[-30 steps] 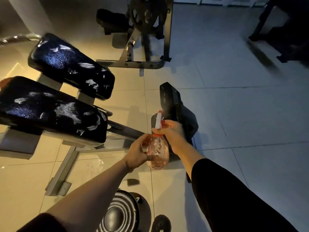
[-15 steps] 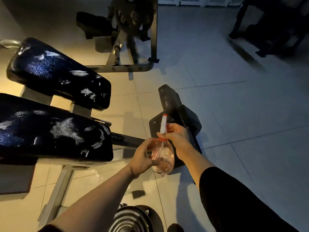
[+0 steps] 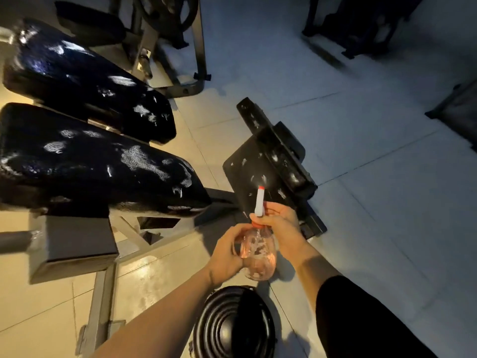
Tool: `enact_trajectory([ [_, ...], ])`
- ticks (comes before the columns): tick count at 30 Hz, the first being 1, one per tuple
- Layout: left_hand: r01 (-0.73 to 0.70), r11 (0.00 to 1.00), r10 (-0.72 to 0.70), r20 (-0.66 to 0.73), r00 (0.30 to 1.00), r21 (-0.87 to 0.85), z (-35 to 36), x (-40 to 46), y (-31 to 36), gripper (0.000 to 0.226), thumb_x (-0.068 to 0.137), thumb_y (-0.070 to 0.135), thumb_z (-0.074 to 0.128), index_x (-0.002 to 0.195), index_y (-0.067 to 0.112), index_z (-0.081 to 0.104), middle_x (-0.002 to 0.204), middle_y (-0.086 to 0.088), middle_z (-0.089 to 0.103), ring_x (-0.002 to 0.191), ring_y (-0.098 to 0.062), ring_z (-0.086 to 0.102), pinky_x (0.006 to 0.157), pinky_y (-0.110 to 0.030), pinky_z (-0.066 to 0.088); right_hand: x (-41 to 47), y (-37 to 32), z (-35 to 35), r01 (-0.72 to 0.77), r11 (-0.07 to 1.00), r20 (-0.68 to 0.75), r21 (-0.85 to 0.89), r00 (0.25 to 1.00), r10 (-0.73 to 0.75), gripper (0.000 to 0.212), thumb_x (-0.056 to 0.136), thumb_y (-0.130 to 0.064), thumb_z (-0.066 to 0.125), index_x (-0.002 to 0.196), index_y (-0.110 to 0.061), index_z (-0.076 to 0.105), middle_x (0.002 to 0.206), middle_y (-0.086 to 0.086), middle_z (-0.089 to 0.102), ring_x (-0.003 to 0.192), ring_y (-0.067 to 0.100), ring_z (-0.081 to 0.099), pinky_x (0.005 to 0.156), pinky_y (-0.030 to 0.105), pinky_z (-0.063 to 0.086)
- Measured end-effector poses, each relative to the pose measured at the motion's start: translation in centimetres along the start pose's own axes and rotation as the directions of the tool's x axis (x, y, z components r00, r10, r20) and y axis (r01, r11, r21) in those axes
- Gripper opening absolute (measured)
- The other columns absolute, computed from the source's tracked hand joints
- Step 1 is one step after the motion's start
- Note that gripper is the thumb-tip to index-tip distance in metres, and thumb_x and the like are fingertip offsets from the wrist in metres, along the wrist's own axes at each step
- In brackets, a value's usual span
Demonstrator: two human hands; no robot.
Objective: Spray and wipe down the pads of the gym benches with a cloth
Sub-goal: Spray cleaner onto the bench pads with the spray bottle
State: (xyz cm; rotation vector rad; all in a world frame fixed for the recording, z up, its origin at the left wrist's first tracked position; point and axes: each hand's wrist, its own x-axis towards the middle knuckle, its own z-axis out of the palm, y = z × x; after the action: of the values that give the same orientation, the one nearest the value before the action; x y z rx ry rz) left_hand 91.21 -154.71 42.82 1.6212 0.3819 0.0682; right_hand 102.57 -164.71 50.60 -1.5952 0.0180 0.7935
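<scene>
Both hands are together on a clear pink spray bottle (image 3: 258, 254), held low over the tiled floor (image 3: 361, 177) at about six o'clock from the middle of the scene. The left hand (image 3: 228, 254) wraps round the belly of the bottle from the nine o'clock side, its fingers curled against the plastic. The right hand (image 3: 280, 226) clasps the neck just under the orange collar, with a finger up by the white spray head (image 3: 259, 201), whose red-tipped nozzle points toward twelve o'clock.

Just beyond the nozzle sits a small black pad (image 3: 251, 166) on a dark bracket, flecked with pale wet spots. Out at nine to ten o'clock lie two long black bench pads on a grey metal frame (image 3: 98, 306): the near pad (image 3: 90, 166) and the far pad (image 3: 85, 81), side by side with a narrow gap between them, both shiny and blotched with whitish patches of spray. A black ribbed weight plate (image 3: 233, 324) lies on the floor at six o'clock, directly below the bottle. Dark gym equipment stands at twelve and two o'clock, too blurred to make out. I see no cloth from here.
</scene>
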Motion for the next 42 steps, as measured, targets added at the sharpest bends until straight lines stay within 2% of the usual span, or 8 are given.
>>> enact_trajectory([
  [6,0.023,0.997,-0.024,0.014,1.000,0.067,3.1,0.6,-5.9,0.074,0.060,0.009,0.084,0.127,0.020,0.054,0.121,0.000,0.058,0.110,-0.017,0.060,0.070,-0.024,0.049,1.6,6.2,-3.0,0.004,0.998,-0.028,-0.070,1.000,-0.006,0.027,0.078,-0.006,0.078,0.103,-0.015,0.071,0.096,0.006,0.074,0.090,0.019,0.070,0.073,0.032,0.058],
  [11,0.040,0.997,-0.040,0.004,0.999,0.059,6.4,3.0,-12.3,0.080,0.054,0.021,0.087,0.127,0.018,0.056,0.121,-0.004,0.061,0.112,-0.020,0.059,0.095,-0.044,0.052,5.3,11.2,-5.7,0.030,0.995,-0.052,-0.099,0.998,-0.036,0.018,0.077,-0.002,0.077,0.087,-0.015,0.072,0.088,0.009,0.073,0.078,0.015,0.070,0.065,0.025,0.058],
  [16,0.048,0.999,-0.048,0.020,0.999,0.026,7.2,6.8,-17.5,0.080,0.053,0.022,0.086,0.126,0.018,0.056,0.121,-0.005,0.061,0.114,-0.021,0.058,0.097,-0.050,0.051,10.3,15.5,-6.7,0.038,0.991,-0.052,-0.126,0.998,-0.045,0.022,0.081,-0.007,0.076,0.089,-0.025,0.067,0.088,-0.003,0.071,0.086,0.013,0.069,0.065,0.021,0.055],
  [23,-0.042,0.999,0.041,0.068,0.997,0.016,6.9,12.3,-23.1,0.078,0.051,0.032,0.086,0.122,0.025,0.056,0.119,0.003,0.061,0.113,-0.012,0.058,0.096,-0.032,0.051,18.4,20.6,-6.9,0.105,0.980,-0.106,-0.167,0.987,-0.123,0.028,0.075,-0.009,0.081,0.099,-0.014,0.066,0.100,0.007,0.070,0.092,0.019,0.069,0.062,0.018,0.055],
  [27,-0.122,0.992,0.120,0.078,0.990,0.029,6.4,14.5,-24.5,0.067,0.064,0.006,0.084,0.122,0.023,0.054,0.119,0.004,0.058,0.116,-0.014,0.055,0.092,-0.025,0.052,21.5,21.2,-6.9,0.173,0.965,-0.071,-0.198,0.979,-0.191,0.028,0.073,-0.011,0.084,0.097,-0.011,0.070,0.096,0.009,0.072,0.089,0.022,0.070,0.078,0.035,0.060],
  [32,-0.215,0.975,0.214,0.022,0.977,0.056,5.4,16.6,-24.8,0.076,0.054,0.037,0.084,0.123,0.024,0.055,0.118,0.005,0.061,0.114,-0.009,0.059,0.098,-0.028,0.050,23.5,20.5,-5.7,0.259,0.949,-0.039,-0.181,0.962,-0.270,0.045,0.073,-0.008,0.083,0.114,-0.007,0.065,0.104,0.010,0.071,0.096,0.024,0.069,0.085,0.039,0.058],
  [36,-0.225,0.972,0.225,0.008,0.974,0.069,4.5,17.4,-24.3,0.078,0.057,0.027,0.086,0.127,0.024,0.053,0.121,0.004,0.062,0.113,-0.007,0.059,0.100,-0.030,0.050,24.5,19.1,-5.2,0.317,0.932,-0.003,-0.178,0.947,-0.322,0.024,0.073,-0.007,0.082,0.094,-0.011,0.071,0.091,0.009,0.073,0.085,0.022,0.070,0.079,0.035,0.059],
  [42,-0.218,0.974,0.220,-0.031,0.975,0.066,2.7,17.2,-23.5,0.065,0.070,0.007,0.084,0.121,0.031,0.052,0.120,0.005,0.060,0.111,-0.005,0.058,0.096,-0.030,0.052,24.5,18.3,-3.4,0.337,0.923,0.016,-0.187,0.940,-0.340,0.039,0.075,-0.014,0.082,0.110,-0.012,0.067,0.103,0.006,0.070,0.099,0.022,0.066,0.082,0.037,0.056],
])
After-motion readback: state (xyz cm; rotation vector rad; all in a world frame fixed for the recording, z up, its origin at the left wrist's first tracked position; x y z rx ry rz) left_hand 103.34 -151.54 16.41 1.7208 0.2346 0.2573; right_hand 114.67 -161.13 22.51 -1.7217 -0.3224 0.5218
